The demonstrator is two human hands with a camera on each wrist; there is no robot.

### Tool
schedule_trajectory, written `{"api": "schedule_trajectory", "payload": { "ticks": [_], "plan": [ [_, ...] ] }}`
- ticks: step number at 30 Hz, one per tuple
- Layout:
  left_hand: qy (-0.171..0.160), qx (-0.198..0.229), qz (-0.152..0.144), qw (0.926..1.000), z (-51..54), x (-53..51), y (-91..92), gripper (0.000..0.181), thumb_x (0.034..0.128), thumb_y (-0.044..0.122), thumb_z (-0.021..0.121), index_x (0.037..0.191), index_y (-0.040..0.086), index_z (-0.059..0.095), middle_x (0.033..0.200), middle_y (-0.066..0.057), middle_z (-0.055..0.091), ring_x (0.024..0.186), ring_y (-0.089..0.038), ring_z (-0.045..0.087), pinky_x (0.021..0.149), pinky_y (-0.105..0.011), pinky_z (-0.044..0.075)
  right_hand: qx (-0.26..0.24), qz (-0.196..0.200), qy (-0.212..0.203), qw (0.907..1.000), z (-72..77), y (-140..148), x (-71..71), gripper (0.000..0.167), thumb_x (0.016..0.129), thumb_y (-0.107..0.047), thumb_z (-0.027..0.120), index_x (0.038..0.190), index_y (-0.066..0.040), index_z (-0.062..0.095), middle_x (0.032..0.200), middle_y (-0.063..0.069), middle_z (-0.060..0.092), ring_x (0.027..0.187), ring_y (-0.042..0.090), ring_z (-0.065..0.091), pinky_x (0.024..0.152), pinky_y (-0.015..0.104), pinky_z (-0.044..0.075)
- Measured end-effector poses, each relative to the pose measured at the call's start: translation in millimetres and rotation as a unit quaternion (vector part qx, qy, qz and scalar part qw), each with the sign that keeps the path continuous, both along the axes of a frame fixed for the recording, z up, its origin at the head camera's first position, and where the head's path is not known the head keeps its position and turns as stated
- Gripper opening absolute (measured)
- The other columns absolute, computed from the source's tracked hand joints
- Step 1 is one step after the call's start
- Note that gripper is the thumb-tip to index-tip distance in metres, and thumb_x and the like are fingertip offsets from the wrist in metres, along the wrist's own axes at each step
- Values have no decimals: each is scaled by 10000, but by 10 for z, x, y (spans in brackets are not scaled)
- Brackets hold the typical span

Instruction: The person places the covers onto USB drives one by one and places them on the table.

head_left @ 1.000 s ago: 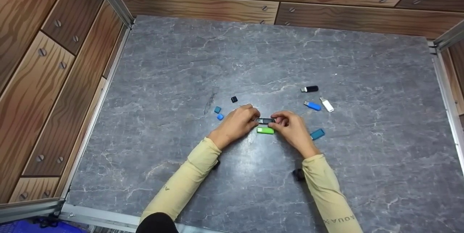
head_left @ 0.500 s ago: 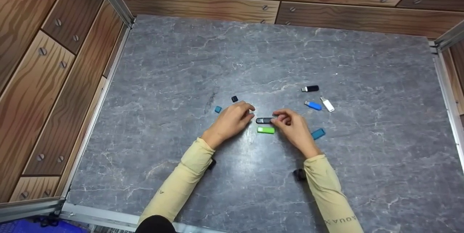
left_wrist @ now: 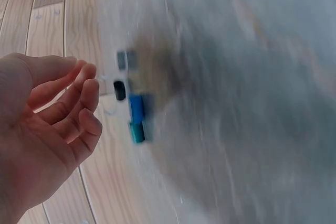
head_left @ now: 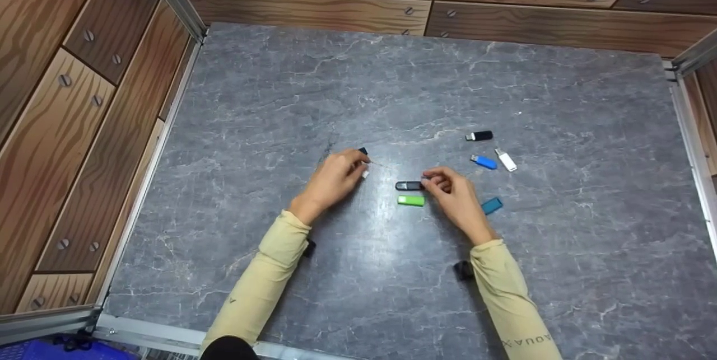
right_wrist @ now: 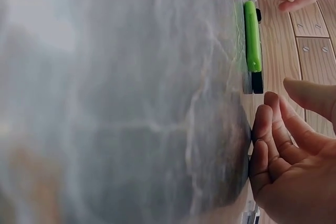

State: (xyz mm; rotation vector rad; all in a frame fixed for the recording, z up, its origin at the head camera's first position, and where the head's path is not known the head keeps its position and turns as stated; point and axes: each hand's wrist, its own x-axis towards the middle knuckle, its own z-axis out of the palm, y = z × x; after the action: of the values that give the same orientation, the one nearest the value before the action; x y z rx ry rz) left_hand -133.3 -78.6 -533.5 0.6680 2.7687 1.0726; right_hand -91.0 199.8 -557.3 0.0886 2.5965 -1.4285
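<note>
R hand (head_left: 456,203) is down by the right end of the blk stick (head_left: 408,186), approx mid tabletop (head_left: 392,293); grip's loose, gap b/w thumb & fingers, nothing held that I can see. Fingertips are right at the stick's end, but can't tell if they touch. Grn stick (head_left: 410,200) lies alongside the blk one, on the side toward the near edge, pale end toward the left edge. L hand (head_left: 330,178) is over to the left, fingers loosely bent, thumb tip close to index tip, nothing seen b/w them, so grip looks unfilled. Pale cap (head_left: 365,174) sits just by its thumb (touching or not, can't tell), blk cap (left_wrist: 119,91) a bit nearer the far edge. Blue cap (left_wrist: 136,108) & teal cap (left_wrist: 137,131) lie side by side near the blk one; from head height the L hand hides both. Toward the right edge: blk-&-white stick (head_left: 479,136) farthest back, blue stick (head_left: 485,162) & white stick (head_left: 506,160) close together, then teal stick (head_left: 492,206) beside the R wrist. Both sleeves (head_left: 263,276) pale yellow, coming in over the near edge. Wood-print panels (head_left: 308,7) along the far edge.
</note>
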Motion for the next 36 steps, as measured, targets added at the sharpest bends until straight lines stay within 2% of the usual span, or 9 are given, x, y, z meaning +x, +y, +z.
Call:
{"api": "schedule_trajectory", "payload": {
  "ticks": [7, 14, 18, 27, 36],
  "plan": [
    [61, 161, 295, 9994, -42, -57, -234, 170, 1014, 54, 662, 1147, 6, 756, 1125, -163, 769, 1004, -300, 739, 928, -419, 622, 62, -26, 6, 10000, -14, 10, -4, 256, 1050, -232, 667, 1215, -46, 729, 1072, 139, 743, 920, 139, 642, 816, 175, 506],
    [165, 45, 529, 9985, -100, -76, -404, 134, 999, 56, 687, 1095, 5, 765, 1077, -157, 750, 976, -313, 726, 908, -451, 614, -66, -50, -28, 10000, -2, 27, 4, 250, 1051, -231, 666, 1212, -52, 732, 1079, 138, 744, 921, 145, 639, 808, 168, 503],
    [102, -120, 518, 9985, -101, -81, -467, 137, 985, 34, 695, 1099, 9, 765, 1099, -149, 737, 1014, -312, 725, 939, -449, 608, -167, -76, -20, 9998, 9, 37, 15, 239, 1049, -224, 669, 1206, -54, 731, 1076, 132, 739, 902, 123, 627, 792, 158, 501],
    [-331, -456, 373, 9977, -97, -40, -547, 282, 956, 46, 736, 1237, 52, 741, 1192, -132, 700, 1122, -319, 690, 1026, -467, 574, -284, -90, -22, 9996, 41, 59, 40, 258, 1056, -249, 665, 1208, -52, 734, 1079, 146, 753, 877, 122, 639, 757, 165, 504],
    [-471, -360, 389, 9975, -137, -52, -543, 284, 950, 81, 767, 1231, 50, 748, 1186, -133, 686, 1117, -316, 679, 1019, -456, 572, -192, -41, -16, 9998, 60, 86, 61, 271, 1063, -259, 654, 1216, -50, 732, 1082, 150, 761, 874, 139, 646, 745, 175, 511]
  ]
}}
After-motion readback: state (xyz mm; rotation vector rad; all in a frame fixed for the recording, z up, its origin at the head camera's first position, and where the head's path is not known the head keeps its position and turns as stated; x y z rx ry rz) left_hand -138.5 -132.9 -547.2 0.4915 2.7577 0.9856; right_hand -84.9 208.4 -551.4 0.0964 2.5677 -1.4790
